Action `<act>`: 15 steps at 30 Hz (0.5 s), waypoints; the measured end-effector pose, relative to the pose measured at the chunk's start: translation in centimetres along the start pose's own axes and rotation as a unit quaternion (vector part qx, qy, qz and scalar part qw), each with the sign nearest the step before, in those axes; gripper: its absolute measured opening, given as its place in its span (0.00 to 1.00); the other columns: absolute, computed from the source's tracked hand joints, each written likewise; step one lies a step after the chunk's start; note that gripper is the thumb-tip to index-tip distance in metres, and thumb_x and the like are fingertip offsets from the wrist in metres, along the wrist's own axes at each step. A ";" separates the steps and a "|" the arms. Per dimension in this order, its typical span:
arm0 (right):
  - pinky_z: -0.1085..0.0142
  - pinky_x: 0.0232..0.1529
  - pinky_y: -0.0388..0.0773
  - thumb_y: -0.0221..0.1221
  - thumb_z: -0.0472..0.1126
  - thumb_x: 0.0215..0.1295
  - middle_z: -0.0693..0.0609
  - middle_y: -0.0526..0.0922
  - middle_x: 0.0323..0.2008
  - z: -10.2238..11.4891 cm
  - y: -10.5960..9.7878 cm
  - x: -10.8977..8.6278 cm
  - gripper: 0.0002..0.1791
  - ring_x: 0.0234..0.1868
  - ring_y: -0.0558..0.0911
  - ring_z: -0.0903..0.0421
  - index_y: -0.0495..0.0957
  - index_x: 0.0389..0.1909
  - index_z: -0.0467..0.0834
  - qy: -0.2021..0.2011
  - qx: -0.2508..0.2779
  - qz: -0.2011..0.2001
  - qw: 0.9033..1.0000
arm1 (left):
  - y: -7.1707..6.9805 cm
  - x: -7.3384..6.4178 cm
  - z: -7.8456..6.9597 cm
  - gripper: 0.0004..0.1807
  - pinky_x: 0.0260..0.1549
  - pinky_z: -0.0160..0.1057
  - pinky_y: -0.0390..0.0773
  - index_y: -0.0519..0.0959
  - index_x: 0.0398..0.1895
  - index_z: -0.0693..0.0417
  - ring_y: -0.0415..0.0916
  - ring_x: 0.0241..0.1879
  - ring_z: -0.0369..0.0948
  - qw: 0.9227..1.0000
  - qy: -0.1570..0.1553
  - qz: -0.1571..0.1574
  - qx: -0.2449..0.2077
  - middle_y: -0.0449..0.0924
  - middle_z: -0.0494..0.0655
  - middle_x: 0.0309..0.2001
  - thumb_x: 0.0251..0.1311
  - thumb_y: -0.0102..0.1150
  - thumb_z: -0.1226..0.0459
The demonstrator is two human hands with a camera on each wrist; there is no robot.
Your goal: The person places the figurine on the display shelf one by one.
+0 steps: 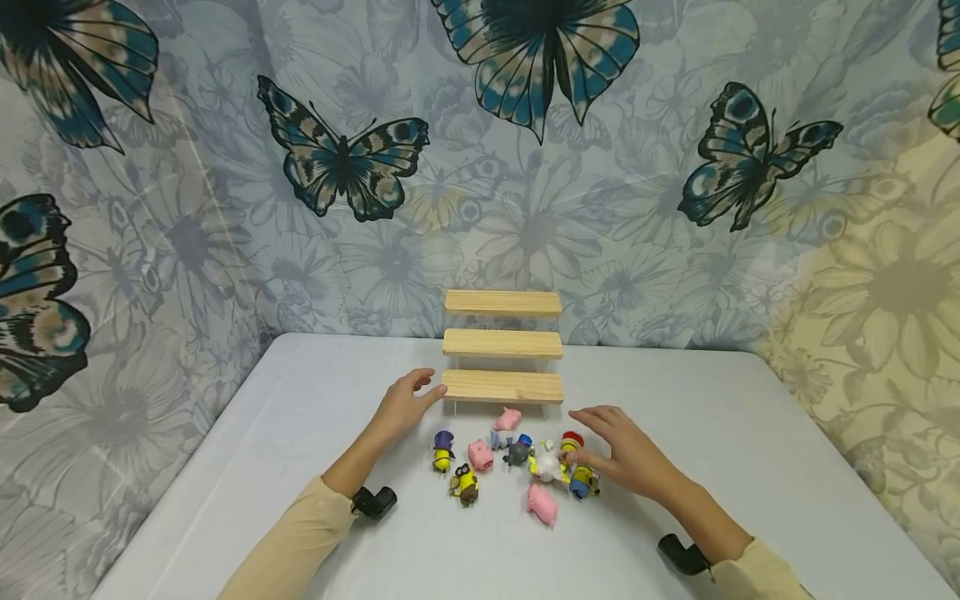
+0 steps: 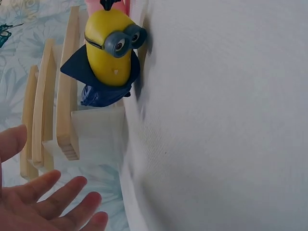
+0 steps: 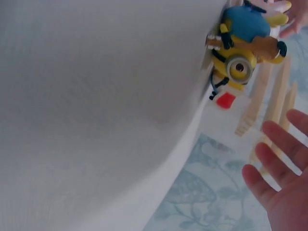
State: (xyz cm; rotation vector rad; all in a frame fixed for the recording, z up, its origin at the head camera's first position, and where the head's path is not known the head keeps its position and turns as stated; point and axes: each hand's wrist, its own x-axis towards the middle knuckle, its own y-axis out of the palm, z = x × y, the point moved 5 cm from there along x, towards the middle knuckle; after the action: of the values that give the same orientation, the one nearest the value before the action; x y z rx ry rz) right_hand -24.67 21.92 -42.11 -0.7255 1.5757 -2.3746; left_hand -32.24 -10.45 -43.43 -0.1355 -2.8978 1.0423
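Note:
A three-tier wooden display stand (image 1: 502,385) stands at the back of the table. My left hand (image 1: 403,407) is at the left end of its lowest shelf, fingers spread and holding nothing. Nearby is a yellow minion figure with a purple hat (image 1: 443,452); the left wrist view shows a goggled minion in a dark cape (image 2: 109,55). My right hand (image 1: 626,450) hovers with loose fingers beside a red-capped minion (image 1: 572,440), a blue-and-yellow minion (image 1: 582,482) and a white figure (image 1: 548,463). In the right wrist view, its fingers (image 3: 279,147) are apart and bare.
Pink pig figures (image 1: 542,505) lie in front of the stand, with a brown-and-yellow minion (image 1: 465,485) and a grey figure with a blue cap (image 1: 517,451) among them. A white cloth covers the table (image 1: 697,392). Behind it hangs a butterfly-print curtain (image 1: 622,250).

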 end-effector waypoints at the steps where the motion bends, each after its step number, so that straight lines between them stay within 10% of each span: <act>1: 0.45 0.54 0.75 0.67 0.56 0.58 0.46 0.79 0.55 0.2 0.0 0.0 0.33 0.58 0.75 0.45 0.76 0.61 0.42 -0.006 0.001 0.001 1.000 | 0.0 0.1 0.0 0.29 0.61 0.57 0.69 0.69 0.66 0.58 0.69 0.64 0.58 1.000 -0.001 -0.003 -0.008 0.74 0.61 0.62 0.68 0.55 0.52; 15: 0.56 0.46 0.78 0.70 0.51 0.54 0.56 0.83 0.45 2.2 1.0 -0.3 0.26 0.48 0.75 0.56 0.81 0.53 0.46 -0.093 0.000 0.034 0.995 | 0.7 0.7 0.8 0.25 0.47 0.46 0.78 0.73 0.62 0.61 0.79 0.50 0.51 0.992 -0.059 -0.012 -0.114 0.81 0.60 0.52 0.66 0.58 0.56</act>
State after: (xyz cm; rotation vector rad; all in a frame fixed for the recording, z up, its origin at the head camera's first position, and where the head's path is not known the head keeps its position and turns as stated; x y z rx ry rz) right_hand -23.38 19.82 -42.41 -0.8504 1.4997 -2.1889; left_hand -33.00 -10.34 -44.50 -0.0501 -3.1102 0.7367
